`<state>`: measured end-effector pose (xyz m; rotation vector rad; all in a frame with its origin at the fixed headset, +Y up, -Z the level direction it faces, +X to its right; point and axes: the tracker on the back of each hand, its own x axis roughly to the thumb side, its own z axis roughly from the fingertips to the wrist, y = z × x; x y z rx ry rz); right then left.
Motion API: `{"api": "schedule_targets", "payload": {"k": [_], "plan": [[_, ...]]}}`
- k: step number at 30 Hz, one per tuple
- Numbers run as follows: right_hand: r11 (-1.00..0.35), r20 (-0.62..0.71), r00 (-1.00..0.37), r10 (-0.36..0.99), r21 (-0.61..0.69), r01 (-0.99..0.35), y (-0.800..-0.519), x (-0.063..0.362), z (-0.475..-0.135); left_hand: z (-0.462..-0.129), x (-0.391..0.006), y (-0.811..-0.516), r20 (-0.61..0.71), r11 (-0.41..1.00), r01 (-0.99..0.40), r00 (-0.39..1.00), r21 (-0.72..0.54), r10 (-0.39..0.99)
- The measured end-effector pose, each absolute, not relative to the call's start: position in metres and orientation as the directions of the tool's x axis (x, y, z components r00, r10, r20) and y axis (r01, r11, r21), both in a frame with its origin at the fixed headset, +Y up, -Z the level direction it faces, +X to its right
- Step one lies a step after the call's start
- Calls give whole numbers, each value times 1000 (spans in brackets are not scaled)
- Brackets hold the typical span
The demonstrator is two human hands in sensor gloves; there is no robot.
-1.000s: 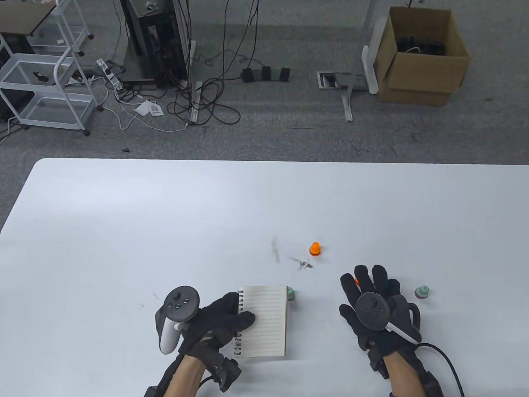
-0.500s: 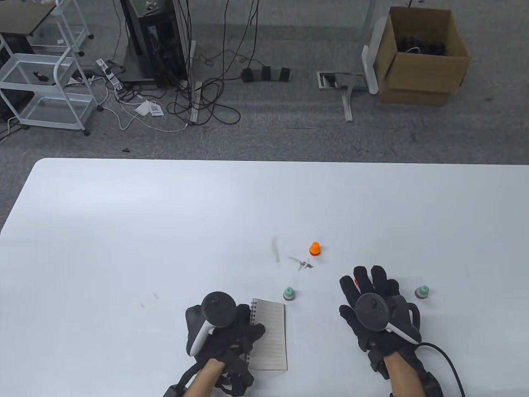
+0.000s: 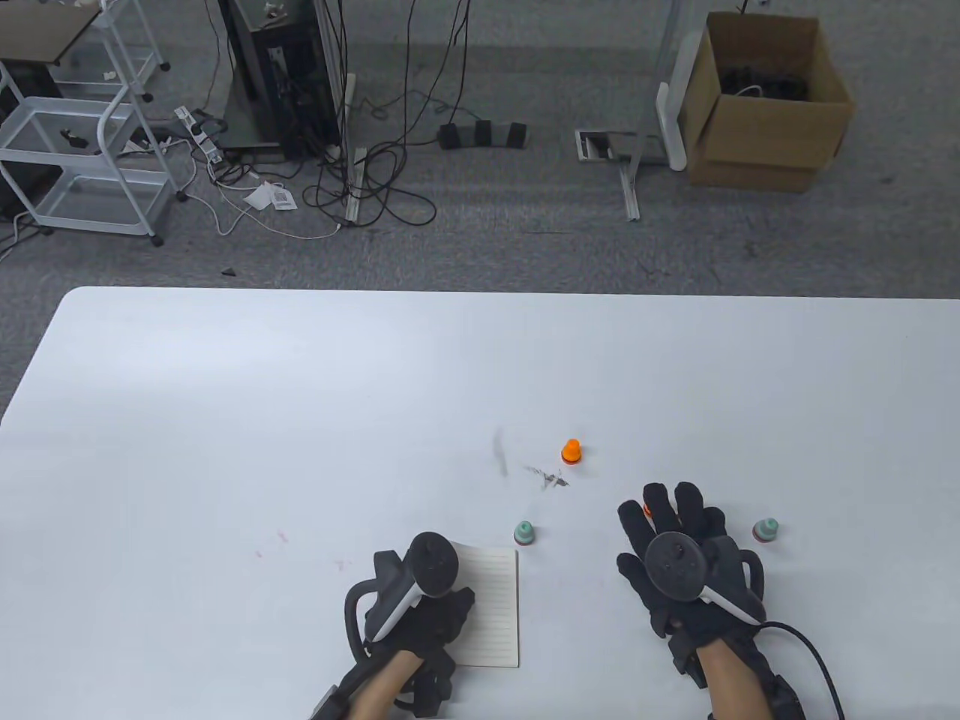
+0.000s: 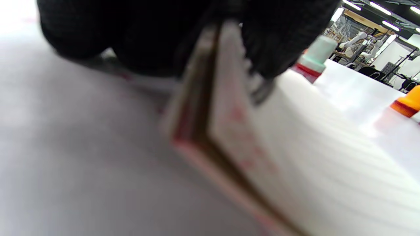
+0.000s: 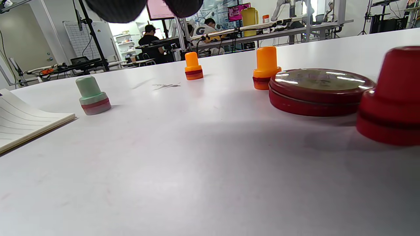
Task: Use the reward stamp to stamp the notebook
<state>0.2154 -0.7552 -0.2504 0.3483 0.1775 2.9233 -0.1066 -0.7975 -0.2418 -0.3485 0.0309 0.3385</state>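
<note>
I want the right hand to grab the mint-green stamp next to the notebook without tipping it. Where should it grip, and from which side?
Pinch the narrow rounded top of the green stamp from above, fingers on opposite sides. It stands upright on its wider red-banded base, so the cap is the natural handle. Come down from the right: the notebook lies just nearer and to its left, while that side looks open.

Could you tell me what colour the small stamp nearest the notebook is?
Pale green stamp with a red band, clearest in the right wrist view.

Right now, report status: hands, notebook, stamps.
Left hand grips notebook, open on lined page. Right hand flat, fingers straight, holding nothing. No stamp picked; nearest green stamp stands beside notebook.
</note>
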Motion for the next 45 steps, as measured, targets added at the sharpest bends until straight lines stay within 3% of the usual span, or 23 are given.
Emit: {"api": "schedule_targets", "payload": {"k": [7,26,45], "plan": [[-973,214,-956,202,152,-172,-755,215,-250,-241,-103,-797,-57,899,-289,956,-329,287],[-970,203,-957,207,168,-175,-755,215,-250,-234,-89,-795,61,956,2,998,-294,16],[-965,216,-951,223,188,-184,-756,214,-250,-233,-84,-790,99,950,59,995,-306,-30]]}}
